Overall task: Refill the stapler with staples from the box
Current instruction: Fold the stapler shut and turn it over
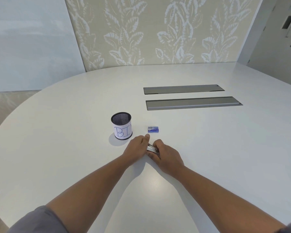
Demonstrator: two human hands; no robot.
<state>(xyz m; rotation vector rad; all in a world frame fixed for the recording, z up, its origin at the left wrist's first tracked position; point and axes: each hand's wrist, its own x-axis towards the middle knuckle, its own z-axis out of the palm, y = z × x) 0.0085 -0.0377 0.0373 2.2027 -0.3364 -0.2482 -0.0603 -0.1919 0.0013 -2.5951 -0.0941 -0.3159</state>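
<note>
A small metallic stapler (151, 148) sits low on the white table (208, 148), held between both hands and mostly hidden by them. My left hand (138, 147) grips its left side with the fingers stretched forward. My right hand (166, 154) wraps over its right end. A small blue staple box (153, 129) lies shut on the table just beyond my fingertips, apart from both hands.
A black mesh cup (122, 126) with a paper label reading "BIN" stands left of the box. Two long grey cable hatches (191, 103) are set into the table further back. A leaf-patterned wall rises behind the table's far edge.
</note>
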